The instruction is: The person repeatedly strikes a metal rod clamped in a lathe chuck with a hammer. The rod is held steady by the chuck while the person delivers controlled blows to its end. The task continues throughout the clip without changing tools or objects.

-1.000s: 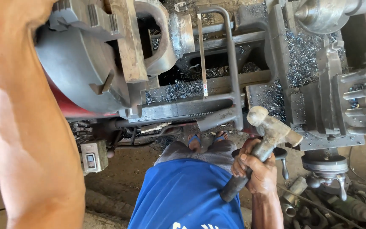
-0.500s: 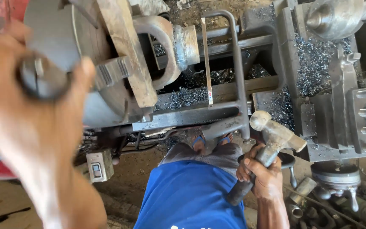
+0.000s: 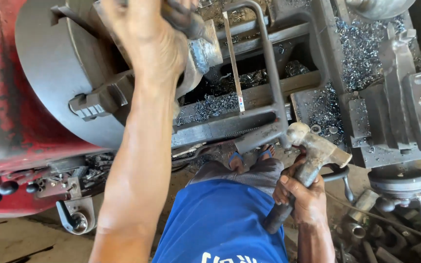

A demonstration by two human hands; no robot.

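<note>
Hammer point(image 3: 317, 148) — in right hand point(image 3: 303, 199)

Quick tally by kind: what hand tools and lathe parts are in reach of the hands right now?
Steel-headed hammer with dark handle, in the right hand: 1
Grey round lathe chuck, by the left hand: 1
Grey metal hacksaw frame: 1
Total: 3

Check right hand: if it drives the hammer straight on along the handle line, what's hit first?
Likely the hacksaw handle end on the lathe bed; the hammer head in the right hand sits just beside it. Depth unclear.
</note>
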